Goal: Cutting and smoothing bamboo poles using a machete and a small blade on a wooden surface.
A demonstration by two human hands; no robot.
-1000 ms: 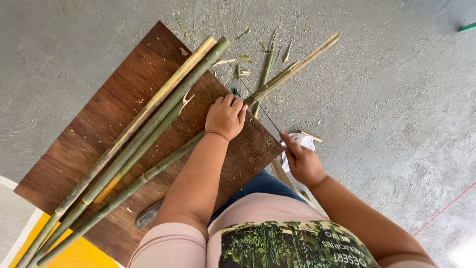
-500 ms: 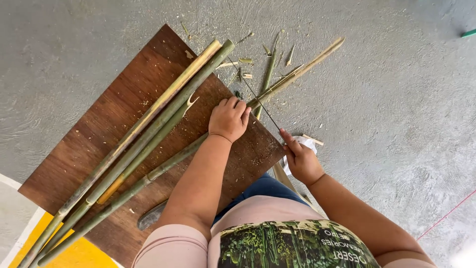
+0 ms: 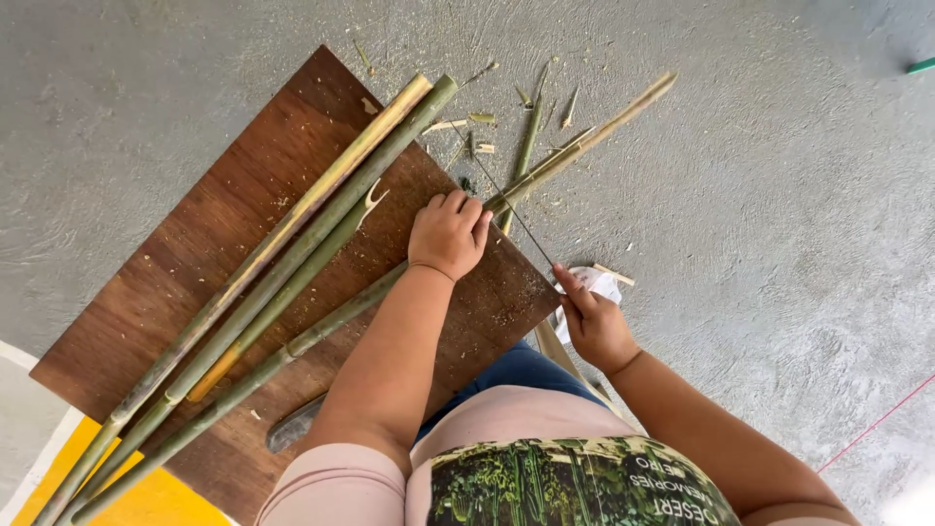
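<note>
My left hand (image 3: pixel 448 234) presses down on a long green bamboo stalk (image 3: pixel 331 326) that lies slantwise across a dark wooden board (image 3: pixel 243 224), its split far end (image 3: pixel 604 127) reaching onto the concrete. My right hand (image 3: pixel 594 326) is shut on a thin dark blade (image 3: pixel 506 200), which crosses the stalk just beyond my left hand's fingers. A white cloth (image 3: pixel 596 284) sits at the grip under my right hand. Three more bamboo stalks (image 3: pixel 292 244) lie side by side on the board to the left.
Bamboo chips and slivers (image 3: pixel 526 127) are scattered on the grey concrete floor (image 3: pixel 760 195) past the board's far corner. A yellow surface (image 3: pixel 146 502) shows at the bottom left. A dark shoe tip (image 3: pixel 292 429) pokes out under the board's near edge.
Both hands keep their places on the stalk and the blade. Only the view has drifted slightly.
</note>
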